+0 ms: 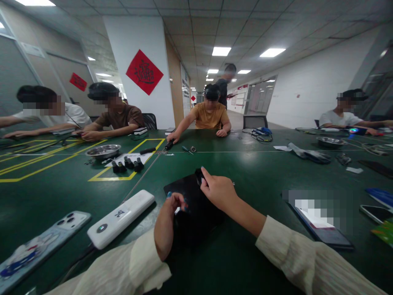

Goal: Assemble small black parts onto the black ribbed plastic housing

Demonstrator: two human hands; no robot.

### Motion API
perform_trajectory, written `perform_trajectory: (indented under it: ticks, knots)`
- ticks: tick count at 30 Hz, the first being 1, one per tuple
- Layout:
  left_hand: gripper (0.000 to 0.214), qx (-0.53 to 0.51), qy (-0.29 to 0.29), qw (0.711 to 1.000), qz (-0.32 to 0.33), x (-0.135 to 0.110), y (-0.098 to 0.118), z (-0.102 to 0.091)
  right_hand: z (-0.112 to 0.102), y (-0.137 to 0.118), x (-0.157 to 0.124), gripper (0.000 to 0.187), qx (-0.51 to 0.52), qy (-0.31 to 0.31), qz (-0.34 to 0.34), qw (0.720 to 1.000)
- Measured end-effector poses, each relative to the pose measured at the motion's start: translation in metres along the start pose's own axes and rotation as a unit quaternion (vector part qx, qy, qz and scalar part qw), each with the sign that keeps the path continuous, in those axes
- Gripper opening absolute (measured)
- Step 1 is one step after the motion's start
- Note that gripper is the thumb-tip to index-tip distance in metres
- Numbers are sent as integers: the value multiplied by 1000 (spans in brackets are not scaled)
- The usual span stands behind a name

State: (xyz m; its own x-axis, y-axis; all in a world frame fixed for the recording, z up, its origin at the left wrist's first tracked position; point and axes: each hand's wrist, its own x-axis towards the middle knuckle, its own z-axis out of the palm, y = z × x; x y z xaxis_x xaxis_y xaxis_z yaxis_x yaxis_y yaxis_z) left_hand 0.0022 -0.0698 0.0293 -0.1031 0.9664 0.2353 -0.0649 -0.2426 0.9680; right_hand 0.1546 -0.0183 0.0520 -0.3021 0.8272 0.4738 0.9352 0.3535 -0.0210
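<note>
A flat black mat (187,192) lies on the green table (239,172) right in front of me. My right hand (216,189) is closed around a small black part (199,176) at the mat's far edge. My left hand (172,213) rests on the mat's near side, its fingers curled over a small white piece that I cannot make out. Both arms wear cream knit sleeves.
A white power bank (121,218) and a phone (39,246) lie at my left. Phones and papers (322,223) lie at my right. Across the table sit several people, with a metal bowl (103,151), small black parts (127,164) and tools (187,149).
</note>
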Motion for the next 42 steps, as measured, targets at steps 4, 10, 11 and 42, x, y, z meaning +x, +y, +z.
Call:
perform_trajectory:
  ticks: [4, 10, 11, 42]
  knots:
    - [41, 22, 10, 1000, -11, -2, 3, 0, -2, 0, 5, 47, -3, -31, -36, 999]
    - [37, 26, 11, 999, -18, -5, 8, 1, -7, -4, 4, 45, 32, -45, -30, 998]
    - [36, 25, 7, 999, -20, -4, 6, 0, -8, -4, 4, 46, 40, -47, -30, 998]
    - [23, 79, -20, 996, -36, -1, 6, -1, 36, 87, 6, 48, -51, -263, 252, 930]
